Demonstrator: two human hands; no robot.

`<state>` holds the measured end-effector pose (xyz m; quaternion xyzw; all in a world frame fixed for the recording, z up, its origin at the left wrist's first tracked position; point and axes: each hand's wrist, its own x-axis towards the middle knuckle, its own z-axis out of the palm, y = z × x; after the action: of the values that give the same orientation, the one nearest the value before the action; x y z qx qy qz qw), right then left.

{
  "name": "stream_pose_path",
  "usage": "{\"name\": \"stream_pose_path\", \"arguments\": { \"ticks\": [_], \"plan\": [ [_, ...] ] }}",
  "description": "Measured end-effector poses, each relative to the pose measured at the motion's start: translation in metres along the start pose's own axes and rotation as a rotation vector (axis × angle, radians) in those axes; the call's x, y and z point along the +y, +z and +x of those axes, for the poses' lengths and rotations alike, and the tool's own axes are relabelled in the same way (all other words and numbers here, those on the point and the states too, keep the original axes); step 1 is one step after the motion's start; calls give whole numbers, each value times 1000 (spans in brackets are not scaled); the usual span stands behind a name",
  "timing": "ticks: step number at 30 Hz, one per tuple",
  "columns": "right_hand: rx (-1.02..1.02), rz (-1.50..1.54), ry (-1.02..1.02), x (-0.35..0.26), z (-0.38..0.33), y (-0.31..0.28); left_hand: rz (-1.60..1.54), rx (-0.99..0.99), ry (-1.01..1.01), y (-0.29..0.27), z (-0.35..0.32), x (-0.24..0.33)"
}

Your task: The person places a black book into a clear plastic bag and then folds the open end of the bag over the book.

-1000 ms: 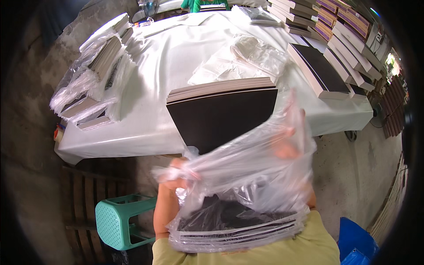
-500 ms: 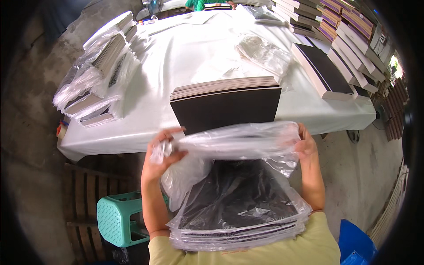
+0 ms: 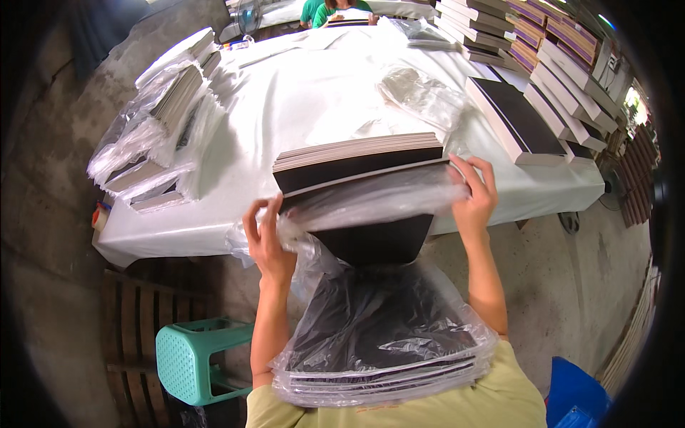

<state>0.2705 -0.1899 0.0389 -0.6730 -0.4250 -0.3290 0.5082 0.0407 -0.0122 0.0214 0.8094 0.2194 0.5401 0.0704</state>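
Observation:
A clear plastic bag [image 3: 385, 200] is stretched between my two hands across a black board [image 3: 374, 239] with a pale top edge. My left hand [image 3: 270, 239] has its fingers curled round the bag's left end, where loose film bunches up. At the board's upper right corner, my right hand [image 3: 474, 194] pinches the other end of the bag. Right behind, a stack of black boards [image 3: 360, 158] with pale edges sits at the table's front edge. Against my body rests a pile of black boards in clear bags [image 3: 392, 324].
A white-covered table [image 3: 300, 93] spreads ahead. Bagged stacks [image 3: 160, 118] fill its left side. Loose plastic bags [image 3: 421, 93] and thick black-topped blocks [image 3: 517, 118] lie to the right. A green stool [image 3: 178, 360] stands lower left. A co-worker in green [image 3: 342, 14] is at the far end.
Both hands have moved forward with the plastic bag, the right one also upward. The bag now lies across the front board, which shows a pale edge apart from the stack.

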Motion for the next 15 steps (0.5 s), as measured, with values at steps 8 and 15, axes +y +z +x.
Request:
{"name": "stream_pose_path", "arguments": {
  "ticks": [8, 15],
  "plan": [
    [47, -131, -263, -14, -25, -30, 6, 86, 121, -29, -36, 6],
    [-88, -69, -114, -45, -17, -53, -188, -483, -189, -82, -5, -4]
  ]
}}
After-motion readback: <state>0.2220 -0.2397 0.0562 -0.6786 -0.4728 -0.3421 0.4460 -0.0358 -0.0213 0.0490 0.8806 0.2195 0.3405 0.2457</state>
